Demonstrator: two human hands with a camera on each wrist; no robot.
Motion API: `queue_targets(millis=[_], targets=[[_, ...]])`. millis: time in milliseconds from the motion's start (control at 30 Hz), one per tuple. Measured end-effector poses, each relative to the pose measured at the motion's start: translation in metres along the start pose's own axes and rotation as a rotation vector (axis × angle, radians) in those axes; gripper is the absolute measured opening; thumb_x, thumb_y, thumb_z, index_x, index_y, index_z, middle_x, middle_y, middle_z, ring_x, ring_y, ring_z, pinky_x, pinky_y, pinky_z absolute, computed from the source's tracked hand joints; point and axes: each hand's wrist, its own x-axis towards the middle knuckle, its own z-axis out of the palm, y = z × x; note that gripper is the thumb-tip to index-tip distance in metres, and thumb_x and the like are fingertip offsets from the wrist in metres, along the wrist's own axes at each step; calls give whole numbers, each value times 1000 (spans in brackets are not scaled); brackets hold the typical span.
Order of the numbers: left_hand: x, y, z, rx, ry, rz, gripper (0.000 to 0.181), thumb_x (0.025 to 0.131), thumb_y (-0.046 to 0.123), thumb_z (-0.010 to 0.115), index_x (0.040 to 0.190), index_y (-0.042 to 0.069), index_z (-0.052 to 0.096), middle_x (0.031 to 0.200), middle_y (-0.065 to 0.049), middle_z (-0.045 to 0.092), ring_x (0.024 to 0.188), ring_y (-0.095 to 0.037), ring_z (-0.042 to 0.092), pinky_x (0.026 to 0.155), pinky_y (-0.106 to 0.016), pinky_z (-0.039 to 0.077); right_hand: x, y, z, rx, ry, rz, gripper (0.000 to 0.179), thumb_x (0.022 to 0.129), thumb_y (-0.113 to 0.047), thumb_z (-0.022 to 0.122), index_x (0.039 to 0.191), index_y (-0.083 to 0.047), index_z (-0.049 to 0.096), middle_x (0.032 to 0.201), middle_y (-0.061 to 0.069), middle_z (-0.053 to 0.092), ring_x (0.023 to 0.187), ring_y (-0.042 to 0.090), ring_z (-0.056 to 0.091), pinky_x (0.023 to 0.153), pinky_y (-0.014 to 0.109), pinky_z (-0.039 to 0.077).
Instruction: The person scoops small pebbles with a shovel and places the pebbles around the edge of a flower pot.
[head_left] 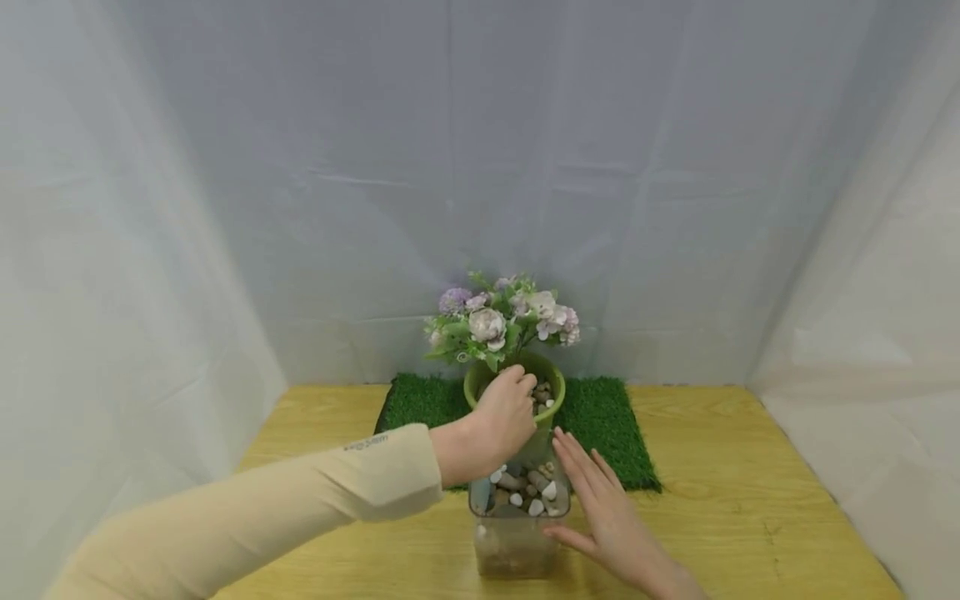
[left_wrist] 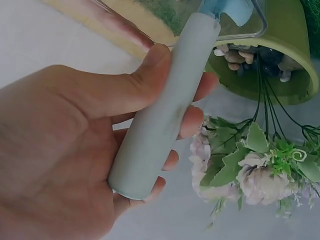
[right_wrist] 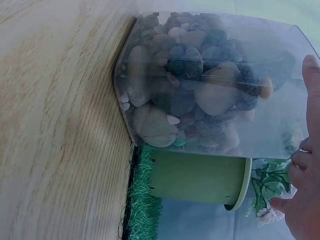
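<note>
My left hand [head_left: 501, 425] grips the pale, round handle [left_wrist: 162, 110] of a small shovel with a light blue head [left_wrist: 237, 11]. Much of that head is cut off or hidden. This hand is above a clear plastic container [head_left: 517, 554] that holds pebbles [head_left: 536, 485] of mixed sizes. Beside the container's right side is my right hand [head_left: 606, 508], fingers straight and thumb apart; whether it touches the wall I cannot tell. Just behind stands a green flowerpot [right_wrist: 200, 176] with pebbles inside and artificial flowers [head_left: 487, 325] in pale pink and purple.
A green artificial grass mat [head_left: 603, 417] lies under the flowerpot on a wood-patterned table [head_left: 720, 483]. Pale sheeting [head_left: 450, 167] hangs behind the table and along both sides.
</note>
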Motion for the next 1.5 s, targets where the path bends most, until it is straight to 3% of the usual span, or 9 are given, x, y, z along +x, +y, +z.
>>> queue_targets(millis=[167, 333, 400, 533, 767, 1067, 1267, 1400, 1500], targets=[[3, 7, -5, 46, 42, 16, 43, 99, 54, 58, 140, 44, 56, 142, 22, 55, 140, -9, 36, 106, -30, 30, 1, -1, -2, 4, -5, 1, 106, 85, -49, 78, 162, -4, 19, 168, 14, 20, 154, 21, 22, 124, 31, 1], [6, 10, -1, 82, 139, 56, 37, 100, 53, 56, 136, 42, 61, 139, 24, 57, 138, -8, 37, 104, -30, 30, 0, -3, -1, 4, 3, 7, 106, 85, -48, 79, 162, -7, 18, 167, 14, 22, 152, 22, 25, 121, 48, 21], [6, 7, 7, 54, 209, 63, 31, 100, 49, 59, 128, 40, 68, 131, 22, 63, 136, -9, 40, 105, -30, 32, 0, -4, -1, 0, 12, 3, 106, 85, -47, 79, 162, -6, 19, 167, 14, 23, 152, 23, 26, 122, 46, 19], [3, -7, 31, -43, 341, 51, 17, 100, 38, 65, 110, 33, 78, 116, 15, 72, 131, -12, 46, 107, -33, 37, -1, -4, 0, 13, 9, 13, 106, 85, -47, 78, 162, -4, 19, 168, 13, 20, 154, 22, 22, 123, 28, 1], [-7, -16, 59, -104, 535, 46, 15, 99, 34, 67, 100, 25, 80, 109, 9, 73, 115, -17, 52, 94, -35, 42, -2, -2, -2, 22, -21, 50, 106, 85, -49, 77, 162, -5, 18, 168, 13, 18, 154, 22, 19, 122, 26, -3], [-19, -13, 71, -76, 592, 35, 18, 98, 34, 69, 108, 23, 78, 116, 7, 72, 116, -19, 53, 90, -35, 42, 0, -3, -1, -13, -11, 3, 107, 85, -50, 77, 161, -2, 20, 167, 16, 20, 154, 23, 20, 122, 26, -5], [-27, -13, 78, -77, 630, 13, 16, 97, 33, 70, 105, 22, 78, 113, 6, 71, 111, -19, 52, 86, -35, 40, 1, -3, -1, -17, 0, -3, 106, 85, -51, 76, 160, -1, 21, 167, 14, 19, 154, 23, 21, 123, 28, -4], [-32, -13, 87, -139, 666, 3, 19, 97, 37, 68, 106, 22, 76, 111, 5, 70, 105, -19, 51, 86, -36, 39, 1, -3, -1, -19, 4, -3, 104, 86, -52, 74, 160, -1, 22, 168, 14, 19, 153, 23, 22, 123, 27, -4], [-34, -10, 99, -228, 765, -7, 22, 98, 42, 66, 103, 22, 73, 107, 5, 68, 102, -20, 52, 85, -35, 40, -1, -2, 0, -6, -2, 6, 104, 87, -52, 73, 161, -4, 19, 168, 13, 18, 154, 23, 20, 122, 26, -5]])
